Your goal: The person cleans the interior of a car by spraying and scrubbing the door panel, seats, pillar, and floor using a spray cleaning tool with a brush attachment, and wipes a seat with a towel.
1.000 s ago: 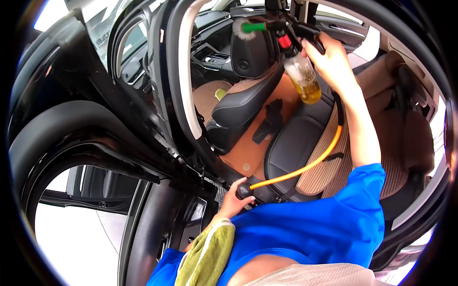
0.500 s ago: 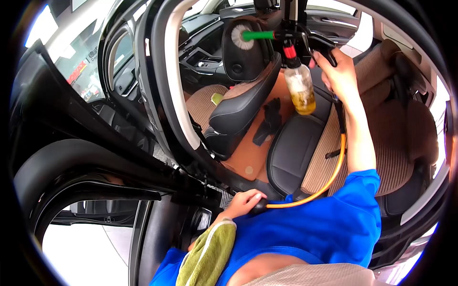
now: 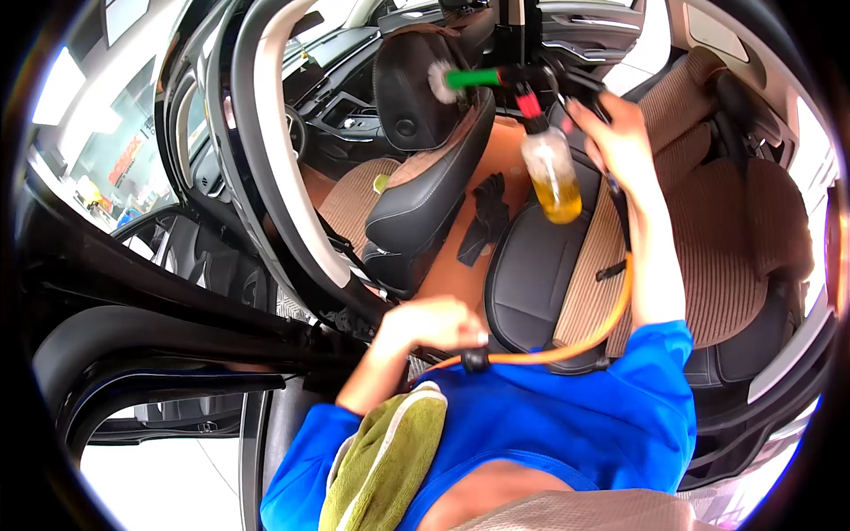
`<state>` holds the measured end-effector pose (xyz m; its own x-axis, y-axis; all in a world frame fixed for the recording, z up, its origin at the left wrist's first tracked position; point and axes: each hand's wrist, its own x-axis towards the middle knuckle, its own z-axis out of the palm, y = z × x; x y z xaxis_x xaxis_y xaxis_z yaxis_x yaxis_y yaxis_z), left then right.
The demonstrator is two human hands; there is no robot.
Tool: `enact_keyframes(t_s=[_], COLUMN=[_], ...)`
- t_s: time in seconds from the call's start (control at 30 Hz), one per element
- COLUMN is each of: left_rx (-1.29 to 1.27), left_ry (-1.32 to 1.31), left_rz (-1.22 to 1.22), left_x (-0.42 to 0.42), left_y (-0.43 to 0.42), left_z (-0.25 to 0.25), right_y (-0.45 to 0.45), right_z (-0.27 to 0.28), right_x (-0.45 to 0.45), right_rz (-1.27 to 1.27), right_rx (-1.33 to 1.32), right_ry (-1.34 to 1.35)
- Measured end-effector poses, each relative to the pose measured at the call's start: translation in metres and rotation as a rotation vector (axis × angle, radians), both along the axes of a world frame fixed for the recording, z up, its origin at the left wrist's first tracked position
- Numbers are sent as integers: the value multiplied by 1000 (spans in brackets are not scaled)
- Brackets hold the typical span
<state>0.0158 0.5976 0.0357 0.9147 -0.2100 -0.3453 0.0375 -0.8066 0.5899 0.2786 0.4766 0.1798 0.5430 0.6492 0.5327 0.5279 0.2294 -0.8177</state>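
In the head view my right hand [image 3: 620,146] is wrapped round the handle of an air cleaning gun [image 3: 580,81]. Its green nozzle ends in a round white brush [image 3: 440,81], pointing left beside the front seat's backrest [image 3: 409,97]. Below the gun hangs a clear bottle [image 3: 553,168], part filled with yellow liquid. An orange air hose [image 3: 571,356] curves from the gun down across my body. My left hand [image 3: 429,323], blurred by motion, is just above the hose's black coupling [image 3: 475,358]; whether it touches is unclear. A green towel [image 3: 390,460] lies over my left upper arm.
The rear seat [image 3: 540,274] with striped beige covers extends to the right. Black gloves [image 3: 487,221] lie on the brown floor mat [image 3: 443,274]. The white-edged door frame [image 3: 266,133] and open black door [image 3: 159,336] stand at my left. A small green item [image 3: 381,183] rests on the front seat.
My left hand has lifted off the coupling area and moved up and left. The gun has shifted slightly left and down in my right hand. The view has turned a little.
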Motion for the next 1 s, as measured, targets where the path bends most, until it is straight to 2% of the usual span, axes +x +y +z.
enact_keyframes(t_s=[0.03,0.07,0.13,0.23,0.27,0.33,0.37,0.4,0.47,0.5,0.53,0.6,0.63,0.67,0.73,0.8,0.87,0.9,0.93,1.0], left_rx=[-119,-107,-153,43,128,533,551,550,488,604,597,873,992,1030,1015,1117,753,535,535,439], left_ry=[-213,-461,-721,-1208,-1431,-1296,-1177,-1177,-934,-902,-903,-672,-764,-748,-847,-901,-629,-637,-632,-1089], left_rz=[19,103,441,707,671,652,679,679,674,723,720,843,763,749,804,809,968,1078,1089,974], left_x=[14,25,48,94,115,143,158,174,202,208,215,229,234,239,237,221,185,178,177,185], left_y=[12,26,39,107,136,199,224,245,271,263,255,245,249,253,255,292,292,294,297,293], left_z=[26,49,124,187,195,209,210,204,196,198,205,219,221,223,223,226,231,218,214,206], right_y=[10,22,41,48,46,33,24,16,-5,-10,-14,-18,-16,-12,1,16,24,32,41,61], right_z=[6,6,3,-2,-7,-16,-20,-28,-26,-29,-36,-40,-38,-33,-35,-36,-29,-28,-27,-22], right_x=[-4,2,6,9,8,8,10,17,15,22,28,35,35,34,37,38,32,34,35,31], right_rz=[-7,29,152,253,210,171,131,101,82,75,72,25,34,43,27,12,91,120,157,173], right_rx=[62,100,221,219,196,176,106,57,-64,-65,-49,-11,58,125,164,197,227,223,208,283], right_ry=[-3,10,154,260,265,307,323,315,286,279,298,371,370,368,356,338,394,404,412,385])
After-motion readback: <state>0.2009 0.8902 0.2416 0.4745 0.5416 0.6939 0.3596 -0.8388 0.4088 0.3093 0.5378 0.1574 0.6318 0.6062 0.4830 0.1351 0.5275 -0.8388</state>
